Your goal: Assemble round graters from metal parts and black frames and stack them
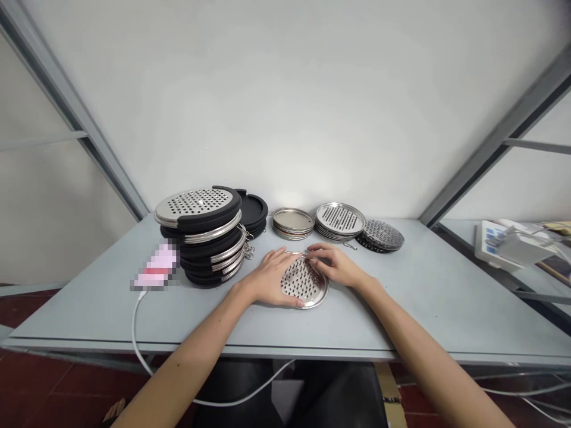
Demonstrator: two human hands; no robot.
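A round perforated metal disc [303,280] lies flat on the grey table [428,297] in front of me. My left hand [267,278] grips its left and near rim, fingers curled round the edge. My right hand [335,263] rests on its far right rim, fingertips pinching the edge. Left of the hands stands a tall, leaning stack of black-rimmed grater lids with metal rings [203,235]; its top lid shows a perforated steel face.
Behind the hands lie a stack of black rubber rings [254,211], a pile of plain metal rings [293,223], a pile of slotted steel discs [339,221] and dark perforated discs [381,235]. A blurred pink object [156,267] with a white cable [138,339] sits left.
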